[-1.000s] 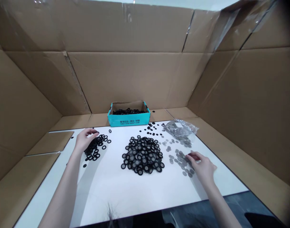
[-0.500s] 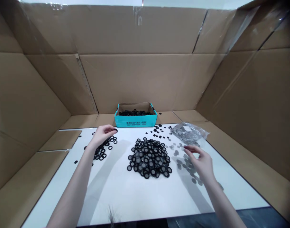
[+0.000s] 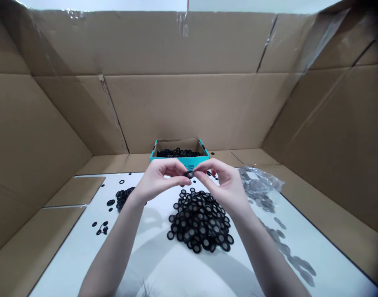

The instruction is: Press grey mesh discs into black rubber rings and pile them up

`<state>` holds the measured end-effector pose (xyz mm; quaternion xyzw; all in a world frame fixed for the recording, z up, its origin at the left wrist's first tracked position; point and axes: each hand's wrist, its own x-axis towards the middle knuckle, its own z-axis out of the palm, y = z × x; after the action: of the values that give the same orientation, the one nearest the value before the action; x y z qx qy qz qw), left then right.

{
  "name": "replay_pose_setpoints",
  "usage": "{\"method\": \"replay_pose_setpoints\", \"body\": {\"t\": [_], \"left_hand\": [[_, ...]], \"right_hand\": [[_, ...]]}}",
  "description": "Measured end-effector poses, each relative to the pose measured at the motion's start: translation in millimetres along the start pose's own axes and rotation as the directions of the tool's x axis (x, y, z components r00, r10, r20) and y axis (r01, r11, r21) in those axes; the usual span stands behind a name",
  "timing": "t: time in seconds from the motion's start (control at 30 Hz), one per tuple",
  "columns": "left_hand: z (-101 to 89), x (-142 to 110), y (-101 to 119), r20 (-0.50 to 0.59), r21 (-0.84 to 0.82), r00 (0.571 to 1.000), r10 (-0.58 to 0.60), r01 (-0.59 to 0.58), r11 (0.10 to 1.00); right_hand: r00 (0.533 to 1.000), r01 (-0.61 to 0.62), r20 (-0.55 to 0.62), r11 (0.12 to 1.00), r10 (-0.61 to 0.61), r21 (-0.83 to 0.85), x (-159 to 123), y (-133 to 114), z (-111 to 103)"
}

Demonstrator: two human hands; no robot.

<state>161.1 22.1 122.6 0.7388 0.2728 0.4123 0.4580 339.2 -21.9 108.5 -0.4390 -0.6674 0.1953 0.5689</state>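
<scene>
My left hand (image 3: 164, 177) and my right hand (image 3: 221, 183) meet in front of the blue-green box, both pinching at one spot. Between the left thumb and forefinger is a black ring (image 3: 187, 174). A small grey disc (image 3: 192, 174) shows at the right fingertips, against the ring; whether it sits inside the ring I cannot tell. Below the hands lies a large heap of black rings with grey centres (image 3: 201, 220). Beside my left forearm is a smaller pile of black rings (image 3: 123, 197), partly hidden by the arm. Loose grey discs (image 3: 278, 235) lie to the right of my right forearm.
A blue-green box (image 3: 154, 159) at the back holds many black rings. A clear plastic bag of grey discs (image 3: 258, 183) lies at the right. Small black pieces (image 3: 104, 227) are scattered at the left. Cardboard walls (image 3: 189, 111) enclose the white table (image 3: 164, 268).
Both hands have come together over the middle: the left moved right from the ring pile with a black ring, the right moved left from the grey discs. The view has shifted slightly.
</scene>
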Motion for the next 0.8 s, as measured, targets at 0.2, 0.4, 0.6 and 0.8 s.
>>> {"method": "replay_pose_setpoints", "body": {"t": [0.2,0.4,0.6,0.8], "left_hand": [[-4.5,2.6,-7.8,-0.010,-0.013,1.000,-0.017,0.017,1.000],[-4.3,2.4,-5.0,0.023,0.007,0.999,-0.045,0.045,0.999],[-8.7,3.6,-2.9,0.032,0.146,0.999,-0.019,0.014,0.989],[-11.7,5.9,-3.7,0.039,0.234,0.999,0.026,-0.034,0.972]], "right_hand": [[0.997,0.016,-0.075,0.999,-0.019,-0.038,6.4,5.8,6.9],[0.997,0.070,-0.032,0.994,-0.073,-0.089,11.4,14.3,6.4],[0.991,0.121,0.078,0.982,-0.111,-0.142,13.4,19.0,8.3],[0.977,0.155,0.174,0.973,-0.126,-0.169,11.8,20.2,11.7]]}}
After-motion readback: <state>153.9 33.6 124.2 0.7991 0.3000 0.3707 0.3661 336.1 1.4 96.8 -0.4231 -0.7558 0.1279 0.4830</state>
